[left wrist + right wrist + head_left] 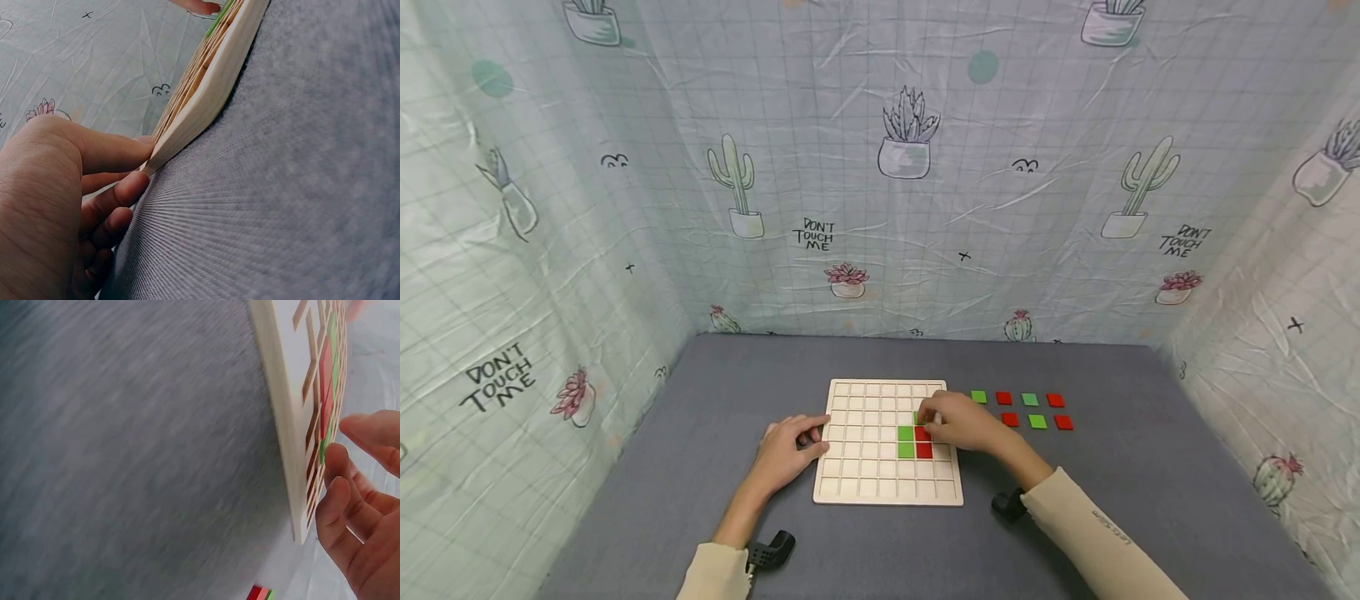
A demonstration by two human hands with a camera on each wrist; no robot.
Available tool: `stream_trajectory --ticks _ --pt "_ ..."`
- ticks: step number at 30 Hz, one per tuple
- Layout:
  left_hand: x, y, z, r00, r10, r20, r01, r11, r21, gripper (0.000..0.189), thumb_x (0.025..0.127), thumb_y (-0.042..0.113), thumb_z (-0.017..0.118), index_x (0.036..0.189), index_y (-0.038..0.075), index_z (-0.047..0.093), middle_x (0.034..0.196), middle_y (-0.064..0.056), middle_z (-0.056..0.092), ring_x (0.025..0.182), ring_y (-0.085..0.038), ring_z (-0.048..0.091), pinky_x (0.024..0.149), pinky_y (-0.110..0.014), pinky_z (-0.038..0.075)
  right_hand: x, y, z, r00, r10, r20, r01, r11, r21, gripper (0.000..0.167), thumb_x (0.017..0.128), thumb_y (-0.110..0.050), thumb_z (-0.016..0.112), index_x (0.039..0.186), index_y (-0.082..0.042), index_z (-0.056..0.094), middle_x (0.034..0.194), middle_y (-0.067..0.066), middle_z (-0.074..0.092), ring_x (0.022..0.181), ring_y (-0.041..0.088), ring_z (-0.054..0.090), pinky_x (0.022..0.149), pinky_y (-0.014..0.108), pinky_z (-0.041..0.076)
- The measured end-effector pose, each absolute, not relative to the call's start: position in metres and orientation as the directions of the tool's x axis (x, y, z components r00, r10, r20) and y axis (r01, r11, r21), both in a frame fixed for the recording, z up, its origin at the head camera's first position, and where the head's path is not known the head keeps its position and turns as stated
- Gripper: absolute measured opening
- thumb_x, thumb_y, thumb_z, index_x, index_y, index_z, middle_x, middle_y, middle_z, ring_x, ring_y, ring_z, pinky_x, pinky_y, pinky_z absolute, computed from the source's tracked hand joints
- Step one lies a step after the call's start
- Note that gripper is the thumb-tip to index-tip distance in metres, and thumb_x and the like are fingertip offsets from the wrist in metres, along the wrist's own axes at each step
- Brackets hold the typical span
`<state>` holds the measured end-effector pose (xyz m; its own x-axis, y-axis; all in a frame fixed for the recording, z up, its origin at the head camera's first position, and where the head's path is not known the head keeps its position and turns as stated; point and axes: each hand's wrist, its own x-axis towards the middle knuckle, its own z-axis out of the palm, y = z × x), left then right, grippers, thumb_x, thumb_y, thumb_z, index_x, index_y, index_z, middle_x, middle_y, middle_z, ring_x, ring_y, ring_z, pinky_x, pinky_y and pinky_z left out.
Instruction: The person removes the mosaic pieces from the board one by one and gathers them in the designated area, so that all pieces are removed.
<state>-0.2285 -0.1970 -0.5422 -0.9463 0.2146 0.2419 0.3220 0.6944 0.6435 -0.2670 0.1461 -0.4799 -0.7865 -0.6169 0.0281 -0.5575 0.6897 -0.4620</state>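
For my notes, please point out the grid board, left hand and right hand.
Grid board (868,451): head view, a bare cell.
Left hand (783,454): head view, its back.
Right hand (966,421): head view, its back.

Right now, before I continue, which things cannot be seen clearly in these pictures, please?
Head view: the uppermost green tile on the board is partly covered by the right hand.
Head view: the lettering on the right sleeve is too small to read.
Left wrist view: the picture's top edge cuts off the board.
Right wrist view: the bottom edge cuts off the loose tiles.
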Motion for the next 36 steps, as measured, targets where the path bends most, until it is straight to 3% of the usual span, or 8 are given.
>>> stream_trajectory --ticks 12,24,36 --pt "-0.228 -0.197 -0.545 -0.947 0.215 0.240 0.321 0.694 0.644 0.042 0.089 0.028 0.080 0.130 0.022 0.074 0.084 0.021 0.057 0.079 -0.001 0.048 0.088 -0.038 0.030 -0.269 0.118 -0.484 -0.783 -0.621 -0.022 -0.557 0.718 -0.417 0.012 0.096 -0.015 0.070 0.104 -0.019 0.077 0.099 -0.003 0.066 0.087 0.013 0.060 0.073 0.029 0.050" --pt "-0.228 -0.198 -0.543 -0.949 0.206 0.239 0.314 0.694 0.648 0.041 0.089 0.028 0.080 0.129 0.022 0.074 0.084 0.021 0.057 0.079 -0.003 0.050 0.087 -0.037 0.029 -0.269 0.110 -0.483 -0.786 -0.617 -0.029 -0.546 0.716 -0.435 0.011 0.095 -0.013 0.071 0.102 -0.018 0.077 0.098 -0.004 0.066 0.089 0.011 0.061 0.076 0.029 0.051" --pt "-0.229 -0.198 -0.542 -0.948 0.211 0.238 0.317 0.700 0.640 0.041 0.088 0.027 0.080 0.128 0.021 0.074 0.084 0.020 0.058 0.080 -0.002 0.050 0.087 -0.037 0.030 -0.269 0.104 -0.477 -0.784 -0.616 -0.079 -0.519 0.719 -0.463 0.009 0.095 -0.011 0.070 0.101 -0.017 0.068 0.098 -0.003 0.068 0.088 0.013 0.060 0.076 0.034 0.050"
